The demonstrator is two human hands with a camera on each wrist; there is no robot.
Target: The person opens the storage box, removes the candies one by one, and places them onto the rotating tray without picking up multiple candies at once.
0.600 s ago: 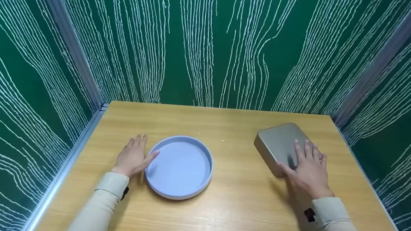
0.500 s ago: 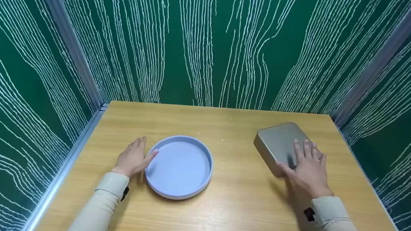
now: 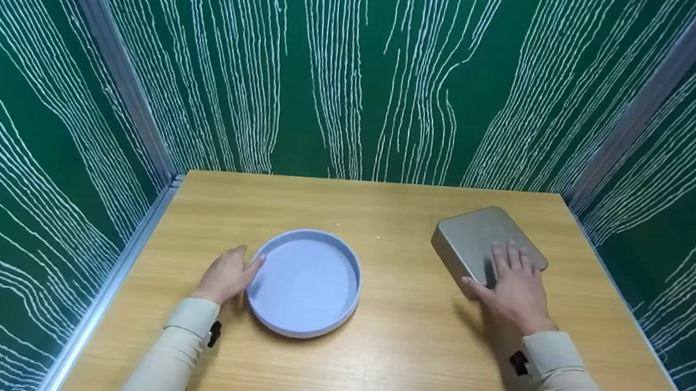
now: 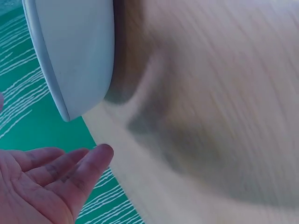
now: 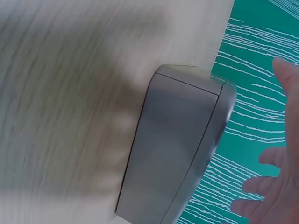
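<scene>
A round, shallow lavender dish (image 3: 308,286) with a raised rim lies on the wooden table. My left hand (image 3: 224,276) is at its left side, the thumb by the rim in the head view. In the left wrist view the fingers (image 4: 84,172) are loosely extended, with a gap to the dish's wall (image 4: 79,51). Toward the right is a grey-brown metal tin (image 3: 470,238) with rounded corners and a lid seam. Over its near right part is my right hand (image 3: 515,295), fingers spread. The right wrist view shows those fingers (image 5: 261,185) apart from the tin (image 5: 168,140).
Green panels (image 3: 333,74) with wavy white lines stand behind and at both sides of the table (image 3: 397,351). Metal posts (image 3: 114,55) rise at the back corners. A few tiny pale specks lie on the wood behind the dish.
My right hand has drawn back slightly toward me and to the left over the tin. The left hand's fingertips have dropped lower beside the dish. Dish and tin stay in place.
</scene>
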